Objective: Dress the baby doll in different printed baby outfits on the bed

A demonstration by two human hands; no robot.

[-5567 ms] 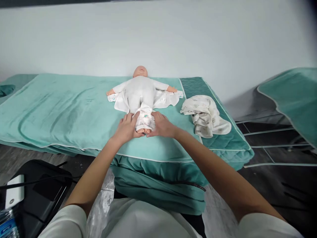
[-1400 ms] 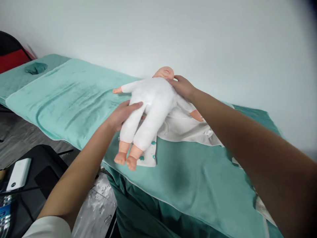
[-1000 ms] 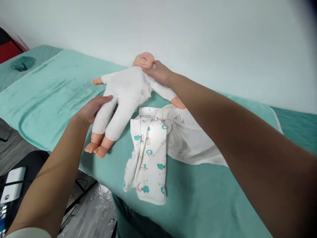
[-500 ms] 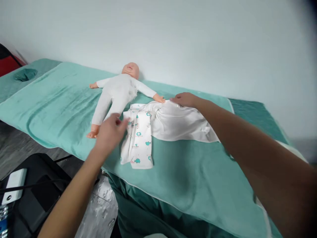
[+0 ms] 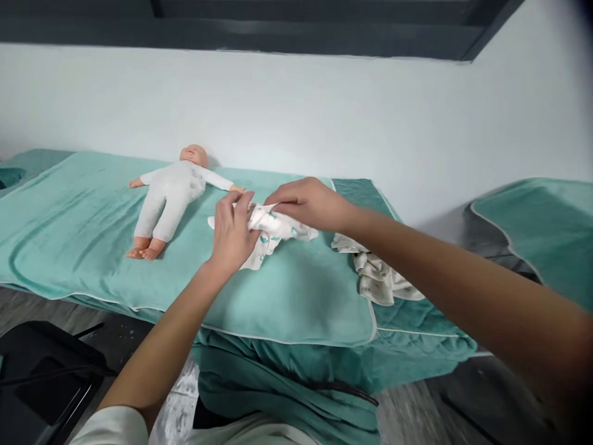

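A white baby garment [image 5: 290, 227] with green animal prints is bunched up on the green-covered bed, between my two hands. My left hand [image 5: 231, 233] grips its left part, fingers curled and thumb over the cloth. My right hand [image 5: 311, 201] pinches the upper edge, fingers bent down onto the fabric. A baby doll [image 5: 173, 185] in a white suit lies on its back to the left, one arm stretched toward the garment. Part of the garment is hidden behind my hands.
Crumpled patterned clothing [image 5: 377, 272] lies at the right, partly behind my right forearm. The green bed cover [image 5: 83, 216] runs along the white wall [image 5: 278, 111]. A black chair [image 5: 41, 371] stands at lower left; another green-covered surface [image 5: 551, 228] is at far right.
The garment, which was spread out flat, is now folded and bunched between my hands. My hands have come closer together. The view has shifted right and up, bringing the crumpled clothing in.
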